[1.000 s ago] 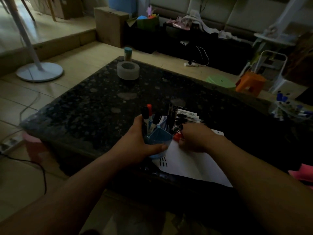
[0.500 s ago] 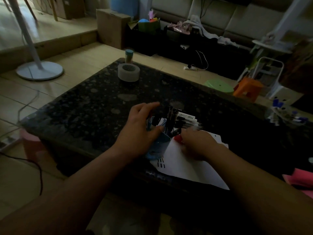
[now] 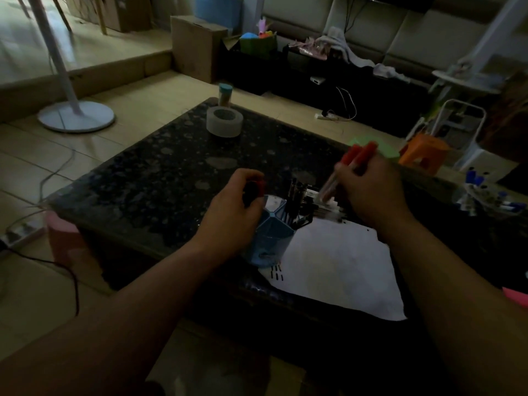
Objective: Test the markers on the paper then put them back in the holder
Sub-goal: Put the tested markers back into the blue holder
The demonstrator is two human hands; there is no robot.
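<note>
Standing near the table's near edge, one blue holder contains several dark markers, too dim to count. One sheet of paper touches it at 4 o'clock. The left hand, knuckles up at the holder's 10 o'clock rim, clenches around a red-tipped marker. The right hand, above the table at 2 o'clock, grasps two blurred red-capped markers. One tape roll lies far off at 11 o'clock.
</note>
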